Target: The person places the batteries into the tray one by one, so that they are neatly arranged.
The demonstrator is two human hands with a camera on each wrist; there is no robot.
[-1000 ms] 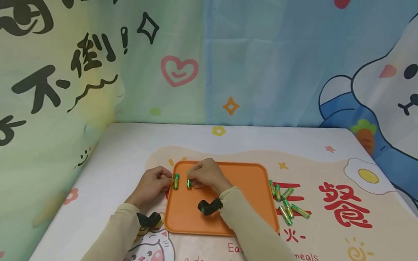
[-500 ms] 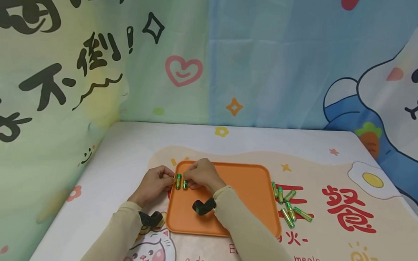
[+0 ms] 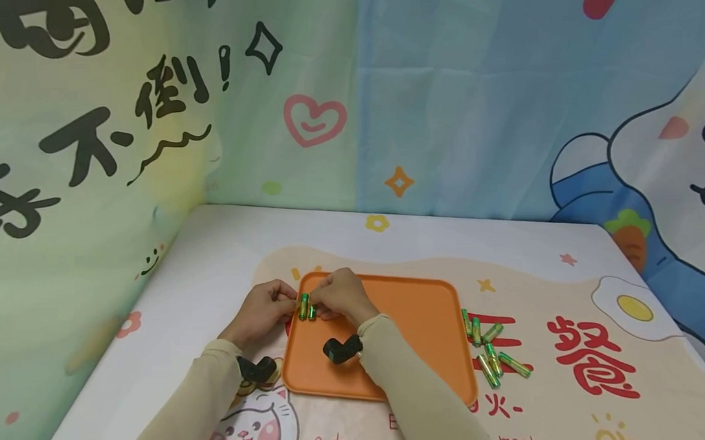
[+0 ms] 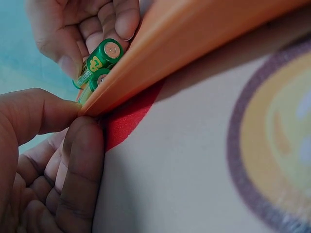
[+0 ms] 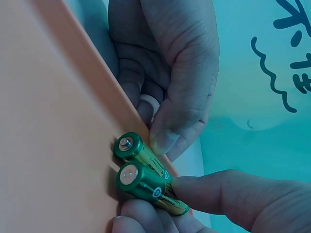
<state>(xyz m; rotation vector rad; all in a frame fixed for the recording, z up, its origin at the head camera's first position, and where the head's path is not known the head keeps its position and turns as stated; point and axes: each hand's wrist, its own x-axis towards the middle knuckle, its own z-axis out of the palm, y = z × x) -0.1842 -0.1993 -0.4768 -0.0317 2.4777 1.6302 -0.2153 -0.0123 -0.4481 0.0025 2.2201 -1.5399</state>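
Note:
At the left rim of the orange tray (image 3: 417, 334), my left hand (image 3: 262, 314) pinches the edge between thumb and forefinger, plain in the left wrist view. Just inside that rim lies a green and gold battery (image 3: 304, 306), its nubbed end showing in the right wrist view. My right hand (image 3: 345, 296) pinches a second battery (image 5: 150, 187) by its side, thumb on one side and fingers on the other. The two batteries stand side by side, nearly parallel. The held battery (image 4: 103, 56) looks slightly higher than its neighbour in the left wrist view.
Several more green batteries (image 3: 493, 357) lie loosely grouped on the printed tablecloth (image 3: 566, 322), right of the tray. One of them lies right by the tray's right rim. A patterned curtain (image 3: 431, 126) hangs behind the table.
My right hand has moved left with its battery, closing the gap to the one by the rim. My left hand stays at the tray edge. The head view has shifted slightly.

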